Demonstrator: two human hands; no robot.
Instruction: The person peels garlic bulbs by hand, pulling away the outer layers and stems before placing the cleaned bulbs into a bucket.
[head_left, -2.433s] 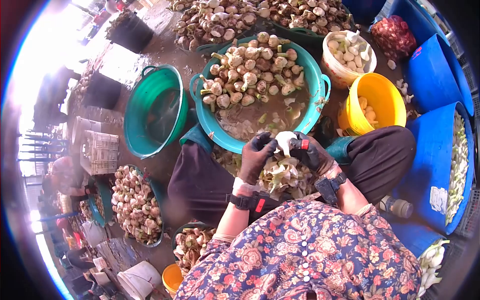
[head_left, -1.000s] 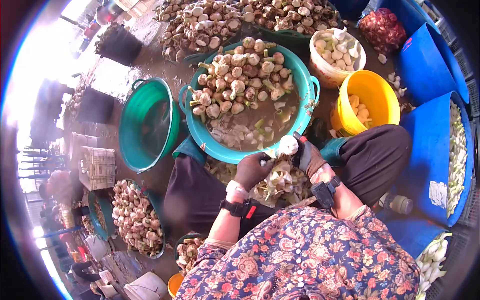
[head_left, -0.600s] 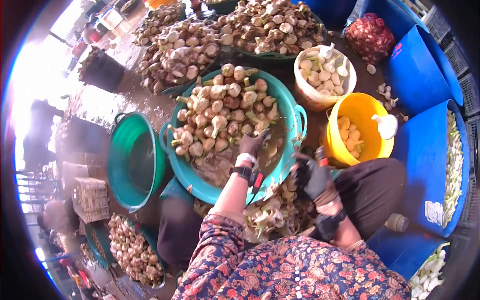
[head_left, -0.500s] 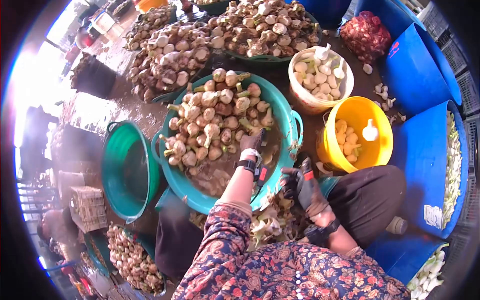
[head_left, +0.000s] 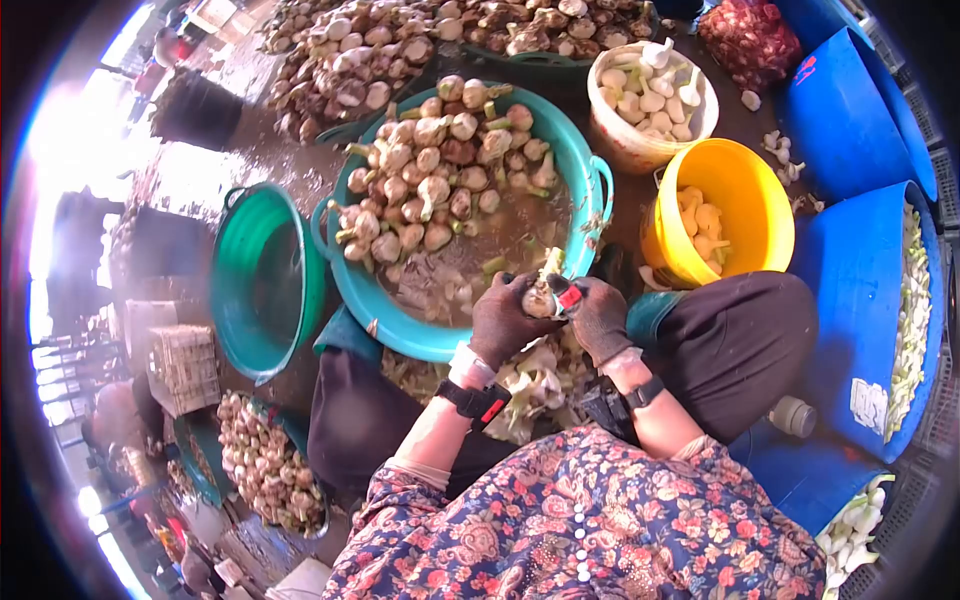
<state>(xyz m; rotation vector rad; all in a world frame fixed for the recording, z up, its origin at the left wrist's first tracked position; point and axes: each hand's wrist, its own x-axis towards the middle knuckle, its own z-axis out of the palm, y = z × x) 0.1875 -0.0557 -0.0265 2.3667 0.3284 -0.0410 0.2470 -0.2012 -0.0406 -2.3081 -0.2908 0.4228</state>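
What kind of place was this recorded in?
Probably a garlic-processing shed: a teal tub of dirty bulbs, a yellow bucket of pale bulbs, and large blue bins standing nearby.

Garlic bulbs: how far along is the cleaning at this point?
Looks done: the pale bulbs in the yellow bucket and more in the white bucket. In hand: one bulb, held in the left hand with the right hand up against it. Left: the browner bulbs heaped in the teal tub, so the job seems well short of finished.
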